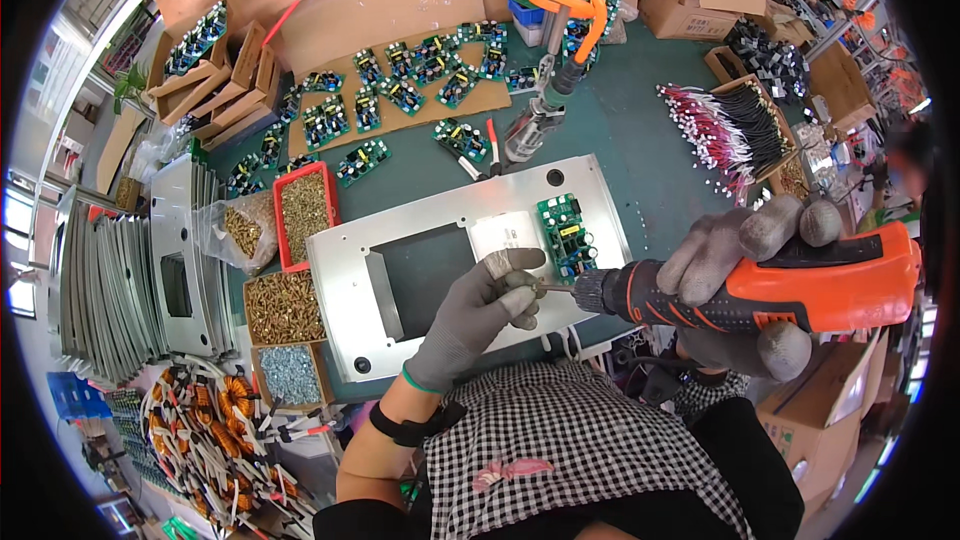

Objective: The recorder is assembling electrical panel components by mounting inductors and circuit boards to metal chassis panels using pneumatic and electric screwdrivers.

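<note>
- Orange screwdriver [825,285] fills right hand [708,258], fingers wrapped round it
- Left hand [470,315] presses fingertips together at the bit [561,288]
- Circuit board [566,232] lies on metal panel [345,312]

Bright light; left windows [21,295] glare; edges bend (fisheye-curved).

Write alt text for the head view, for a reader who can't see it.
A person's gloved right grip holds an orange driver, its bit beside the gloved left grip, over a metal panel bearing a circuit board. Around the panel are more boards, a red tray of screws and bundled wires.
</note>
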`<control>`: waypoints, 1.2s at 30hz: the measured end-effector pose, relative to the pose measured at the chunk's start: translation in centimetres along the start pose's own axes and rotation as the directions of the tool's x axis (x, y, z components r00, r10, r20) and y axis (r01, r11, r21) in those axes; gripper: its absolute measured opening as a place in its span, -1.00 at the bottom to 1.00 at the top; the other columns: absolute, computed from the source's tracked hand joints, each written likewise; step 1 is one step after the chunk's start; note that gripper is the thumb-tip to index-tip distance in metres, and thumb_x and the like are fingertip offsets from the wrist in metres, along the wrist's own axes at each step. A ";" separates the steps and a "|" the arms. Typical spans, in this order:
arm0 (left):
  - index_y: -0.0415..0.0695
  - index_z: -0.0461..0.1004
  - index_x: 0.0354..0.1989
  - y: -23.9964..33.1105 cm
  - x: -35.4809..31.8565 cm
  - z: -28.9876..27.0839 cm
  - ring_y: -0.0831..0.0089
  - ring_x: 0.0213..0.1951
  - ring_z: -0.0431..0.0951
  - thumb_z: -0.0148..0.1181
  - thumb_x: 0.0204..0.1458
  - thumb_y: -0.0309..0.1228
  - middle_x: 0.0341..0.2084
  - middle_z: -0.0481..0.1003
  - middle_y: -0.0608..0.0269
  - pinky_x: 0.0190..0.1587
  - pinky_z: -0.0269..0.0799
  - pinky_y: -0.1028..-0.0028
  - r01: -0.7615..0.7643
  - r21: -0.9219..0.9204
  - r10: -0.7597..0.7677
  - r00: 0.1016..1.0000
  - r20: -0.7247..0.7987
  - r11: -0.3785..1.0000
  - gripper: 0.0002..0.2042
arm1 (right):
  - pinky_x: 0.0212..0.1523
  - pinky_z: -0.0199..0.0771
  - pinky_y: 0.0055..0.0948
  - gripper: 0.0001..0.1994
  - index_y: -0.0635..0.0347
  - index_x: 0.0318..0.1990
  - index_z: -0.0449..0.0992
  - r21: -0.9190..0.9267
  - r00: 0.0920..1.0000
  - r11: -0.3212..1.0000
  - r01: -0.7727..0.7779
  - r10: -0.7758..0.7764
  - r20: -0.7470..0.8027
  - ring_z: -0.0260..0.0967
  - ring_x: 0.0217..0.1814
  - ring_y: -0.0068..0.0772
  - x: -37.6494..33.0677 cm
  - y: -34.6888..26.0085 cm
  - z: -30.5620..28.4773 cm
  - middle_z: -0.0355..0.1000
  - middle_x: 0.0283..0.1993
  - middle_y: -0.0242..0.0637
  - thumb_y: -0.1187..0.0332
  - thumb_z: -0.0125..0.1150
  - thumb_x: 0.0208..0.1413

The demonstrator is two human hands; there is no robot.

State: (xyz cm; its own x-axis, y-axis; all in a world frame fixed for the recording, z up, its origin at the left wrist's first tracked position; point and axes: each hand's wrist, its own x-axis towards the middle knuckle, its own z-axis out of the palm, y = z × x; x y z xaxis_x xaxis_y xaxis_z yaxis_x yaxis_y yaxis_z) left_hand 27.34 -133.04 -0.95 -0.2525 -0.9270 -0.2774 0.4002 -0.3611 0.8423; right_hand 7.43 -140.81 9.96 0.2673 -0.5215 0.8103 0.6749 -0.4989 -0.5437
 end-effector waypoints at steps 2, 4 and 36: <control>-0.25 0.25 0.11 0.1 0.2 -0.1 0.59 -0.33 0.41 -0.01 0.10 -0.53 -0.28 0.43 0.23 -0.26 0.42 0.56 -0.001 -0.008 0.001 1.000 0.003 1.000 -0.63 | -0.54 0.52 -0.33 -0.40 0.23 0.15 0.12 -0.022 1.000 1.000 -0.017 0.017 -0.011 0.46 -0.39 -0.28 0.0 0.1 0.2 0.31 -0.04 -0.04 0.35 0.21 -0.06; -0.26 0.24 0.11 0.0 0.4 -0.1 0.61 -0.38 0.39 -0.04 0.09 -0.56 -0.30 0.42 0.24 -0.30 0.40 0.57 -0.003 0.019 0.003 1.000 -0.028 1.000 -0.63 | -0.54 0.51 -0.34 -0.40 0.23 0.16 0.12 -0.033 0.999 0.999 -0.043 0.042 -0.018 0.46 -0.39 -0.28 0.0 0.2 0.3 0.31 -0.05 -0.05 0.35 0.21 -0.06; -0.24 0.24 0.12 0.3 3.7 -3.3 0.66 -0.36 0.37 0.06 -0.07 -0.66 -0.22 0.40 0.25 -0.19 0.39 0.60 -0.112 0.518 0.280 0.924 -0.259 0.848 -0.52 | -0.41 0.46 -0.56 -0.50 0.24 -0.04 0.22 -0.228 0.819 0.820 -0.525 0.414 -0.396 0.37 -0.36 -0.56 0.0 11.1 -1.1 0.34 -0.17 -0.16 0.74 0.02 -0.27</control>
State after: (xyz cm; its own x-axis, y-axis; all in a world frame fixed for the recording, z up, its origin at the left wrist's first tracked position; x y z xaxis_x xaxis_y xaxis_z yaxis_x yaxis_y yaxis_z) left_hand 29.48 -136.92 -3.22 0.1067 -0.9844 -0.1402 -0.0883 -0.1498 0.9848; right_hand 14.16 -147.18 3.69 0.2263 -0.9082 0.3520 0.2565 -0.2930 -0.9211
